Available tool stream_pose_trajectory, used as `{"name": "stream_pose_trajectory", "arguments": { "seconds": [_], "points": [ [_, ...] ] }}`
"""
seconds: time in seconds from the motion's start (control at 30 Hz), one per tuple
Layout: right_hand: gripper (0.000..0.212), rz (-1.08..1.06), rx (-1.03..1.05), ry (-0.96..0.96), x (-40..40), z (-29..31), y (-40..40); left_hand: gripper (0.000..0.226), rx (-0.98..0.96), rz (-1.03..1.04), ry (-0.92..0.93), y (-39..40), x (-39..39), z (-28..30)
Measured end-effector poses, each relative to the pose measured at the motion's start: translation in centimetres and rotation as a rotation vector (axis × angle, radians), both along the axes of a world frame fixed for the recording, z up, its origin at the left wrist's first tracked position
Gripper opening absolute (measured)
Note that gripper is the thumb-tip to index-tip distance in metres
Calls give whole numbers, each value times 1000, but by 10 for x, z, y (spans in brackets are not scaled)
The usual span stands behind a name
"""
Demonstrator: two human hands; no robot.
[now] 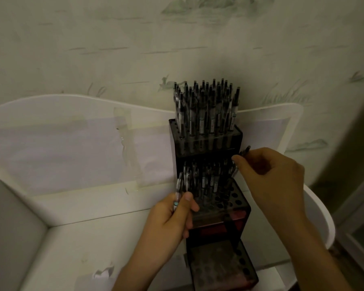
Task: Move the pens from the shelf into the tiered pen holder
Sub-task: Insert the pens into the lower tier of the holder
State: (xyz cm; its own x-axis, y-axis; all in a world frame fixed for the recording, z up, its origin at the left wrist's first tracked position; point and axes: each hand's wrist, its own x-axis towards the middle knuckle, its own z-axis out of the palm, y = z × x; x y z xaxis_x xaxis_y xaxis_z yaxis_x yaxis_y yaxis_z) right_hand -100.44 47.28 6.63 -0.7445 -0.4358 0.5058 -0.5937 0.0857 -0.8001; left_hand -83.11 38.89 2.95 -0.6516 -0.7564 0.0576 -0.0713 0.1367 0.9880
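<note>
- Three-tier pen holder [206,131], frame centre — top tier full, middle tier partly filled.
- Left hand [172,219], lower centre: fingers curled round pens [178,196].
- Right hand [269,175], centre right: fingertips pinching one pen [245,152] beside the middle tier.

A single head-worn camera looks forward and down, close over the tiered pen holder [208,185] against the wall [135,49].

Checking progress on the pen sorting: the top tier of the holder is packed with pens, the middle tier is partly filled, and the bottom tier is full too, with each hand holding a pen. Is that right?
Not quite. The head view shows the bottom tier with only empty holes, no pens. The rest stands: the top tier is packed, the middle tier is partly filled, and the left hand and right hand each hold a pen.
</note>
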Motion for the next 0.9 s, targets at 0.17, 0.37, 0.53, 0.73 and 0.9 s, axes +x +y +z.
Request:
{"name": "stream_pose_trajectory", "arguments": {
  "seconds": [0.17, 0.37, 0.53, 0.73, 0.9],
  "points": [
    [14, 16, 33, 15, -2, -9, -7, 41, 7, -5, 10, -1, 0, -1],
    [12, 34, 2, 11, -1, -12, -14, 43, 9, -14, 28, -2, -1, -3],
    [12, 29, 26, 52, 1, -24, -23, 43, 16, -25, 35, -2, -1, -4],
    [12, 41, 89, 31, 0, -42, -22, 42, 35, -37, 65, -1, 0, -2],
    [19, 59, 84, -39, 2, -39, -11, 39, -26, -19, 48, -2, -2, -3]
  ]
}}
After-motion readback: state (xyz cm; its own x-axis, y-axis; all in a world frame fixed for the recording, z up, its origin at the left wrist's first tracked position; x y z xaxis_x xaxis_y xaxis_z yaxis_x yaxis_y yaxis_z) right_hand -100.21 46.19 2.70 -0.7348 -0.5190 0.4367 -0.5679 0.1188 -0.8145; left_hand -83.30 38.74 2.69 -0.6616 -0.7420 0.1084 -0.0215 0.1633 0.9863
